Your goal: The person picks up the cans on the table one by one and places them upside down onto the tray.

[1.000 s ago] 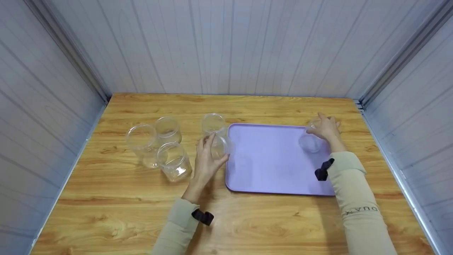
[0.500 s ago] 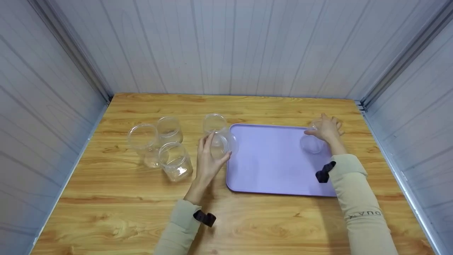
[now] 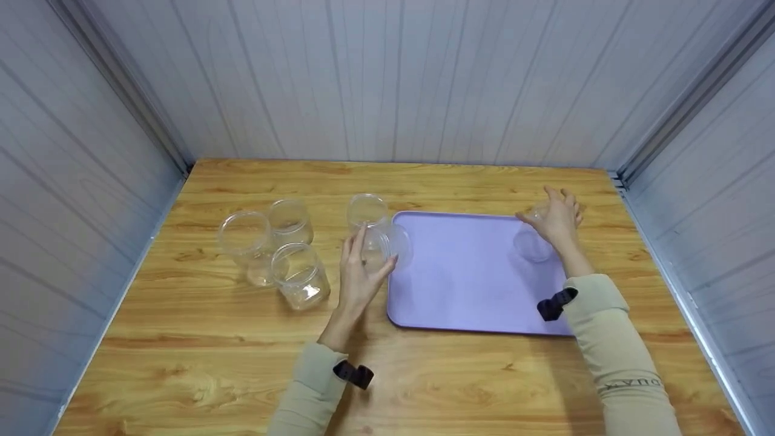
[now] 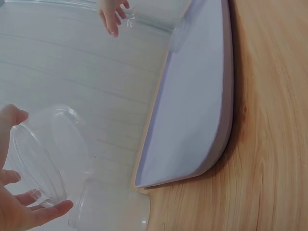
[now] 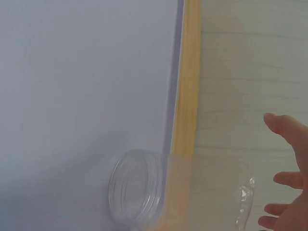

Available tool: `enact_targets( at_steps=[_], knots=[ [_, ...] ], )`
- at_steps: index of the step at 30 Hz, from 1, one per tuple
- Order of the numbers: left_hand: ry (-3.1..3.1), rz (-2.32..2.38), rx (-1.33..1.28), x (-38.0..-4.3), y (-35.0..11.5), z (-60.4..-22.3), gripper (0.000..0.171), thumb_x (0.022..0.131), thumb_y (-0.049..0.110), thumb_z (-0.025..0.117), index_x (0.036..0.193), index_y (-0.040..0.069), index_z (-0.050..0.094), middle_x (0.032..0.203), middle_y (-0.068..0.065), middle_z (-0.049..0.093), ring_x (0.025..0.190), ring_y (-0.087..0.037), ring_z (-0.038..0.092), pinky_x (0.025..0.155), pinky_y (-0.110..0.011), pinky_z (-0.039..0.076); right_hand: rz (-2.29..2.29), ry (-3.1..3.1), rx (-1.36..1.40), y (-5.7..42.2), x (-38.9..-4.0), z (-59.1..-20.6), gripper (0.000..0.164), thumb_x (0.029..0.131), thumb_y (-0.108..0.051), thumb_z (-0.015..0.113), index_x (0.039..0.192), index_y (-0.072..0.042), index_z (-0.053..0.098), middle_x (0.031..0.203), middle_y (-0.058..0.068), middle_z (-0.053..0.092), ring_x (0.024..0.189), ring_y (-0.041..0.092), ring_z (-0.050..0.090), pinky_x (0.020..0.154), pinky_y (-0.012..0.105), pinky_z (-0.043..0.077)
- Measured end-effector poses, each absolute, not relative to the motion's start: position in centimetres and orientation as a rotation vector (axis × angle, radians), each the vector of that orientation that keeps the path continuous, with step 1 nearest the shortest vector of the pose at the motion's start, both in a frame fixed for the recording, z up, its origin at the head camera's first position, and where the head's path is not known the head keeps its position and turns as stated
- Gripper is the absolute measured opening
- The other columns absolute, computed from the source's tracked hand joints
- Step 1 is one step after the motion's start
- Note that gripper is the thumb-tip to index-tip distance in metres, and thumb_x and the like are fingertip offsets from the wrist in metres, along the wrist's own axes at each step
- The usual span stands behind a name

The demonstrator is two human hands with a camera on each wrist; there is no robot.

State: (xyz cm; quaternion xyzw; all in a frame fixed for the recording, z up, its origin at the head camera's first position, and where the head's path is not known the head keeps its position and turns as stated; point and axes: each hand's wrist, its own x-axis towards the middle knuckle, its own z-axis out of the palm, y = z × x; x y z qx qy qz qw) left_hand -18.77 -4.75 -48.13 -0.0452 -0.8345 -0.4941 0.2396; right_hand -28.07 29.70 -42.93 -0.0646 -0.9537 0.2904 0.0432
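Note:
My left hand (image 3: 361, 275) grips a clear plastic jar (image 4: 72, 139) around its ringed rim. The jar lies tipped sideways in the air, its other end reaching over the left edge of the purple tray (image 3: 466, 278). At the tray's far right corner stands another clear jar (image 5: 137, 190), its ringed end down on the tray. My right hand (image 3: 558, 219) is just above that jar with spread fingers, and the right wrist view shows a gap between the fingertips (image 5: 272, 120) and the jar's upper end.
Left on the wooden table (image 3: 212, 363) are a tall clear jar (image 3: 245, 242) and two shorter ones, a back jar (image 3: 290, 221) and a front jar (image 3: 301, 278). A further jar (image 3: 367, 209) stands behind my left hand. Panel walls (image 3: 387, 79) enclose the table's back and sides.
My left hand has shifted slightly right, and its jar reaches further over the tray. My right hand's fingers have spread and lifted off the jar on the tray, which stays put.

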Motion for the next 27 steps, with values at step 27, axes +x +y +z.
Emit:
enact_targets(
  at_steps=[27],
  knots=[
    [-2.227, -1.582, -0.178, -18.8, -3.6, -47.6, 0.069, 0.076, 0.032, 0.068, 0.131, 0.002, 0.041, 0.109, -0.017, 0.051, 0.095, -0.031, 0.051, 0.067, -0.031, 0.051, 1.302, -2.535, 0.197, 25.2, -23.8, -44.0, 0.066, 0.076, -0.019, 0.070, 0.130, 0.003, 0.039, 0.129, 0.022, 0.039, 0.115, 0.037, 0.036, 0.096, 0.048, 0.028]
  ],
)
